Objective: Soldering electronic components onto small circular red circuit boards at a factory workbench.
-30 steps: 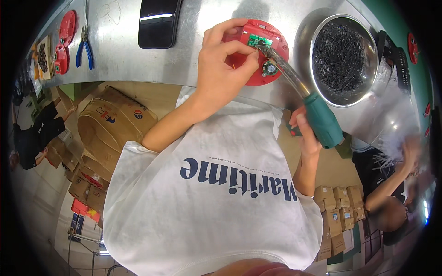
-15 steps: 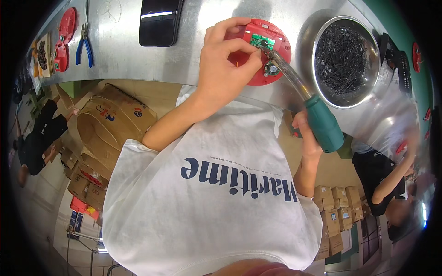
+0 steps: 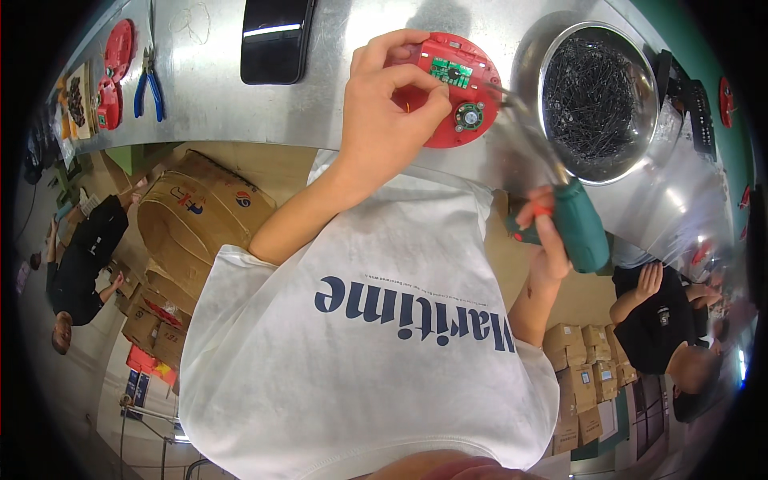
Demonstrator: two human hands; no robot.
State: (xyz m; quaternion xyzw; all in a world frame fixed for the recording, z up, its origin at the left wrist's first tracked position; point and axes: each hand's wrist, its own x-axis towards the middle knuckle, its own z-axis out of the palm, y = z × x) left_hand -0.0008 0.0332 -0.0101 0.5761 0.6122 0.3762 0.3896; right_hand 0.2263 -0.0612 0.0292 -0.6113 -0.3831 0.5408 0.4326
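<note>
A round red plastic housing point(image 3: 480, 132) lies at the table's front edge, with a small green circuit board point(image 3: 452, 72) and a round speaker-like part point(image 3: 470, 117) in it. My left hand point(image 3: 392, 100) holds its left side, thumb and index finger pinched beside the board. A bit of thin orange wire point(image 3: 408, 107) shows inside the finger loop; what the fingertips pinch is hidden. My right hand point(image 3: 548, 236) grips a green-handled soldering gun point(image 3: 580, 224) with a red trigger. Its metal barrel, blurred by motion, points at the housing's right edge, apart from the board.
A steel bowl point(image 3: 552, 144) full of black wires stands right of the housing. A dark phone point(image 3: 274, 56), blue-handled pliers point(image 3: 148, 88) and red plastic parts point(image 3: 110, 100) lie to the left. Cardboard boxes point(image 3: 200, 208) sit below the table. Two other people point(image 3: 84, 256) are nearby.
The soldering gun's tip has pulled off the board toward the right, and my right hand has shifted slightly right with it. The left hand and housing have moved a little left.
</note>
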